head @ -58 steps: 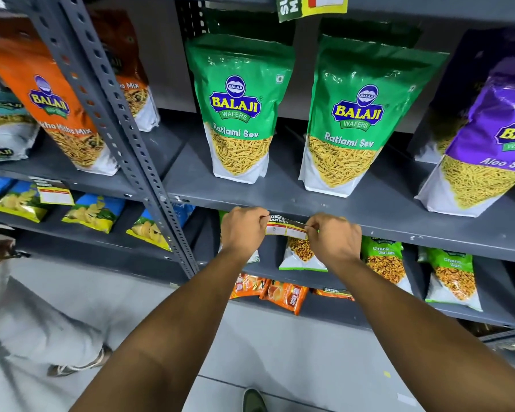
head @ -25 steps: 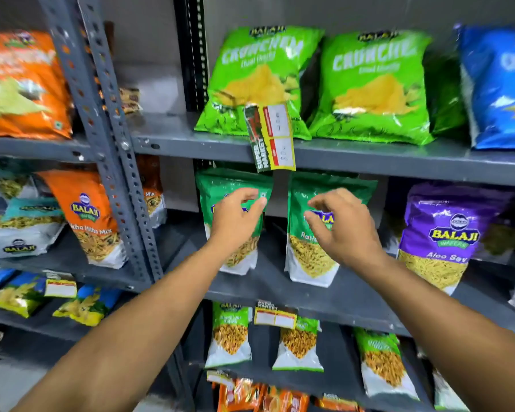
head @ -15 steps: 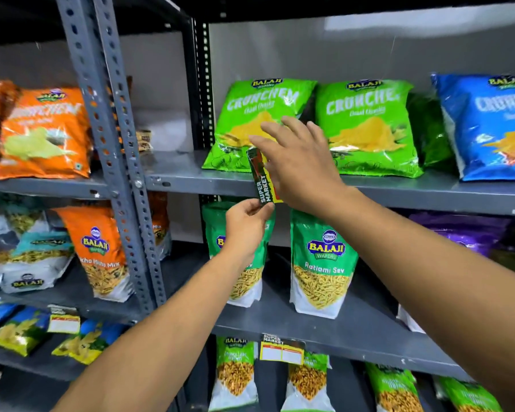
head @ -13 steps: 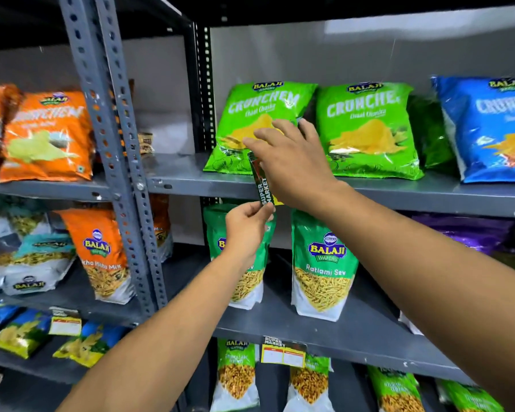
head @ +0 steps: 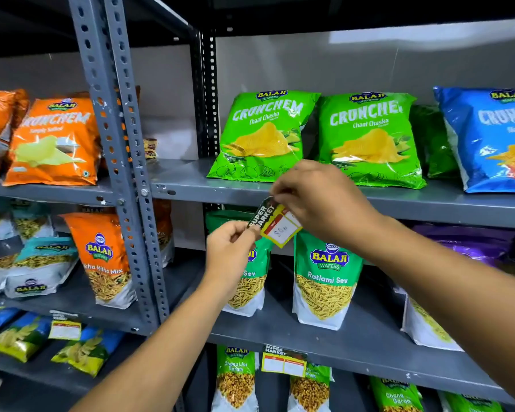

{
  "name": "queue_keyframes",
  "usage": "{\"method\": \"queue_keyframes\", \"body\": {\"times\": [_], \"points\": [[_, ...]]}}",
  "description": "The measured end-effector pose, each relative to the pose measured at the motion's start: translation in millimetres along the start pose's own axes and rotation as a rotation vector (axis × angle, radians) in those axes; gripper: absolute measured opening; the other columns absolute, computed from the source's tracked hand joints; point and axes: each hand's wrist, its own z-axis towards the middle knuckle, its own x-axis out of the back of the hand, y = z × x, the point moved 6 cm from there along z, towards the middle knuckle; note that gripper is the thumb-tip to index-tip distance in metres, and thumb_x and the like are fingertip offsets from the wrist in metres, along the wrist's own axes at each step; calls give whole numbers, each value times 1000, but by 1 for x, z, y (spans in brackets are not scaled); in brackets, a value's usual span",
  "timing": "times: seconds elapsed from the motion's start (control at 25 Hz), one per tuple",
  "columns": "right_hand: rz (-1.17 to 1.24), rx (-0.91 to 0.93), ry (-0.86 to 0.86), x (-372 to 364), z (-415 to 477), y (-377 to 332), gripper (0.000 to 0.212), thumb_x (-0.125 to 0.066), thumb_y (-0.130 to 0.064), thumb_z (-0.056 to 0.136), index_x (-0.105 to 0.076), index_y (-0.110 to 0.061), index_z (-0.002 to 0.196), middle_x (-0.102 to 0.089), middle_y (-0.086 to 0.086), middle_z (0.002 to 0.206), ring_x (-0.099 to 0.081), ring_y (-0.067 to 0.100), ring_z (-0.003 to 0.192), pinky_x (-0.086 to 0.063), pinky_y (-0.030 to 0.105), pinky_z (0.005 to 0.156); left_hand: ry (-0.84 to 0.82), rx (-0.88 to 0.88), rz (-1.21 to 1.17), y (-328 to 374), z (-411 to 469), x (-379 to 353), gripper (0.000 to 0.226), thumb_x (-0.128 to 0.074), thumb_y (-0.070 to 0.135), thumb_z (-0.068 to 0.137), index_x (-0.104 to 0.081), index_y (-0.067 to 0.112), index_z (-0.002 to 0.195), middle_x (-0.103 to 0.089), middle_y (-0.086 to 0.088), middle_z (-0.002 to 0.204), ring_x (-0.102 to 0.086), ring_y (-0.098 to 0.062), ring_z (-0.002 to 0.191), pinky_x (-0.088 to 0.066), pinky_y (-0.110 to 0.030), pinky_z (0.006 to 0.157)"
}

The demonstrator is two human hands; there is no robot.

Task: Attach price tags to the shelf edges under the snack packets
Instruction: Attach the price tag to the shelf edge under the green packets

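A yellow, red and black price tag (head: 275, 226) reading "SUPER MARKET" hangs tilted just under the front edge of the upper grey shelf (head: 208, 193). My left hand (head: 231, 248) pinches its lower left corner. My right hand (head: 318, 200) grips its upper end against the shelf edge, hiding that end. Two green Crunchem packets (head: 265, 135) stand on this shelf right above the tag. One shelf down, another price tag (head: 283, 362) sits fixed on the shelf edge under the green Ratlami Sev pouches (head: 324, 281).
A perforated grey upright (head: 122, 162) divides the racks left of my hands. Orange packets (head: 54, 141) fill the left rack, where a third tag (head: 64, 328) hangs low. A blue packet (head: 494, 138) and a purple pouch (head: 470, 242) stand at right.
I left the tag on the lower shelf edge and raised both hands and my view to the upper shelf. The hanging tag there has turned from upright to tilted between my hands.
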Motion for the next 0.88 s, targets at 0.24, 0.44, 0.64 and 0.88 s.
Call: {"method": "queue_keyframes", "body": {"times": [0.24, 0.44, 0.64, 0.88], "points": [[308, -324, 114, 10, -49, 46, 4, -71, -23, 80, -70, -24, 84, -65, -14, 68, -61, 3, 64, -48, 22, 68, -79, -151, 16, 39, -9, 5, 17, -73, 7, 78, -71, 22, 70, -74, 7, 66, -67, -14, 69, -56, -26, 63], [241, -438, 94, -3, -47, 66, 7, -69, -32, 80, -71, -25, 81, -68, -13, 68, -64, 3, 68, -53, 25, 71, -51, -276, 258, 59, 2, 2, 20, -78, 12, 74, -69, 29, 73, -72, 9, 69, -67, 1, 65, -55, -17, 65], [50, -464, 132, -8, -37, 75, 12, -65, -39, 80, -71, -29, 84, -60, -6, 86, -59, 20, 88, -47, 37, 80, 2, -393, 505, 71, 17, -10, 4, -74, 25, 78, -74, 26, 75, -69, 15, 68, -65, 0, 66, -52, -21, 69], [-140, -461, 120, -13, -28, 75, 14, -63, -42, 81, -70, -29, 83, -58, 0, 94, -53, 27, 96, -36, 38, 79, 79, -474, 705, 70, 29, -16, 7, -72, 29, 77, -72, 23, 73, -56, 13, 73, -61, -17, 75, -48, -29, 71]]}}
